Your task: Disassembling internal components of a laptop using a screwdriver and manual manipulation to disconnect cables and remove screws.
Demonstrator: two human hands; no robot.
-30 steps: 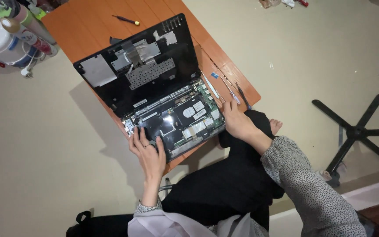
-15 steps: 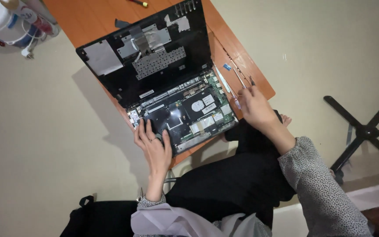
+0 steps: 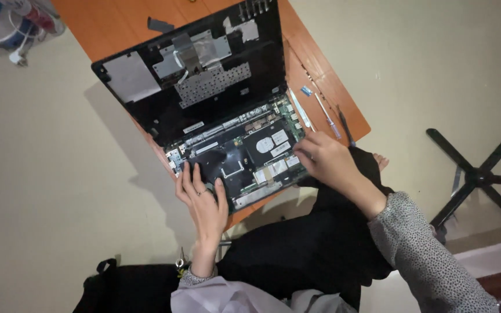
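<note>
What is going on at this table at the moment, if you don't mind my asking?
A seated person is working on an opened laptop that lies on a small orange table, its cover removed so the circuit board shows. The left hand rests flat on the near edge of the board, steadying it. The right hand has its fingertips at the board's right edge. A few slim tools lie on the table just beyond that hand. Neither hand visibly holds a tool.
</note>
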